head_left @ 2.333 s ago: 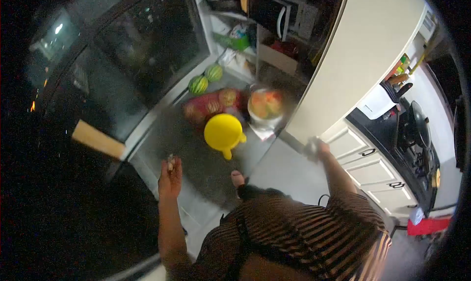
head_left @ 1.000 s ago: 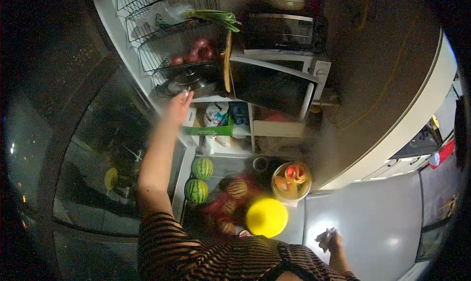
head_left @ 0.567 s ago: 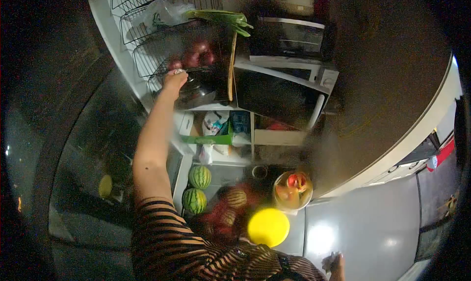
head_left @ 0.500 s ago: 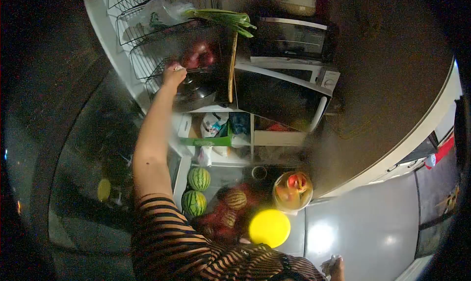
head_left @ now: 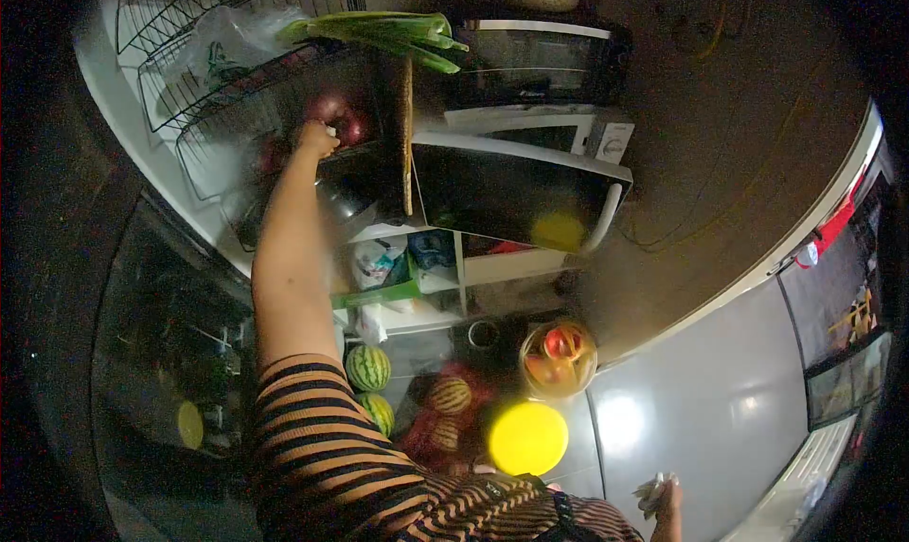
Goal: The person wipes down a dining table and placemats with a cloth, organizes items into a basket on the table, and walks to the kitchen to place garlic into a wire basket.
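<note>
My left hand (head_left: 319,141) reaches up the left side to a black wire rack (head_left: 204,154). Its fingers are closed, with a small white bit showing that is too small to name. Right beside it lie shiny dark red onions (head_left: 339,118). Under my wrist is a shiny metal lid or pot (head_left: 343,199), partly hidden by the arm. Down at the lower right, my right hand (head_left: 668,497) is closed around a pale crumpled cloth-like thing (head_left: 651,495). On the rack above lie a clear plastic bag (head_left: 232,40) and long green onions (head_left: 388,33).
A microwave (head_left: 516,187) and a small oven (head_left: 540,64) stand right of the rack. Below are shelves with bags (head_left: 379,261), watermelons (head_left: 368,367), a red net bag of striped melons (head_left: 449,396), a fruit bowl (head_left: 559,357) and a yellow round stool or lid (head_left: 528,438).
The view has shifted, so the rack and shelves sit further left. My left hand has moved up beside the onions. My right hand still holds the pale crumpled thing.
</note>
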### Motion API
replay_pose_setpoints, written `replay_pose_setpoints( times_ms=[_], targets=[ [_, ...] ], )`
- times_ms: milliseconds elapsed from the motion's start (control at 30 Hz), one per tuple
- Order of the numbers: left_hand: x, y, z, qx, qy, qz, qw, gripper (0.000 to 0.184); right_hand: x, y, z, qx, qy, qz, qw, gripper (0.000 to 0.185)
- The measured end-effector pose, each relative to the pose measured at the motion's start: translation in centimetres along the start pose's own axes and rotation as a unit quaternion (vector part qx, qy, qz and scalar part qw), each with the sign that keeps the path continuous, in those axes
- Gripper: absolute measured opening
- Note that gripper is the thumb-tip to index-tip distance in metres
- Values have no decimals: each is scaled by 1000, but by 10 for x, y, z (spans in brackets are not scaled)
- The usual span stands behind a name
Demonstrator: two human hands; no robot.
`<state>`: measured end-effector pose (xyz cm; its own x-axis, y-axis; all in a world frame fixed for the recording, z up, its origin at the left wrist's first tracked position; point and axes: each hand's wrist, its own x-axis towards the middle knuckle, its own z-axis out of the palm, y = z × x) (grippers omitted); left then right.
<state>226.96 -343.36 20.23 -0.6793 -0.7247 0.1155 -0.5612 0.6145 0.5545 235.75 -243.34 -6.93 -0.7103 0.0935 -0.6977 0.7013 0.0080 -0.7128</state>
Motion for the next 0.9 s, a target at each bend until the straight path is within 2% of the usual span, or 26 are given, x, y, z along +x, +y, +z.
replay_pose_setpoints(
  times_ms=[33,133,200,333,433,500,533,633,700,833,900],
  targets=[
    [-2,2,0,43,29,13,999,38,-7,-6,8,4,10,26,1000,61],
    [-11,6,2,163,133,67,975,45,37,28,-24,29,85,9,996,57],
    [-4,-7,13,229,217,121,941,50,38,35,-33,14,77,14,997,56],
    [-32,22,2,164,134,44,976,49,17,26,-25,-38,74,15,996,56],
    [-27,18,-1,144,108,40,983,45,6,25,-21,73,-35,-60,995,47],
    [-26,19,-1,134,108,38,984,42,8,27,-20,47,13,-36,998,47],
    [-27,16,1,107,133,60,983,40,9,26,-19,34,37,-25,998,46],
    [-19,-1,11,36,196,135,971,34,-27,-8,17,47,5,-13,999,45],
    [1,-23,19,3,223,193,955,32,-15,0,13,80,58,-17,995,44],
    [-2,-24,18,-31,201,160,966,23,-21,0,11,78,104,-23,991,43],
    [-26,-1,9,12,188,145,971,20,-16,8,-1,64,77,-28,995,42]
  ],
)
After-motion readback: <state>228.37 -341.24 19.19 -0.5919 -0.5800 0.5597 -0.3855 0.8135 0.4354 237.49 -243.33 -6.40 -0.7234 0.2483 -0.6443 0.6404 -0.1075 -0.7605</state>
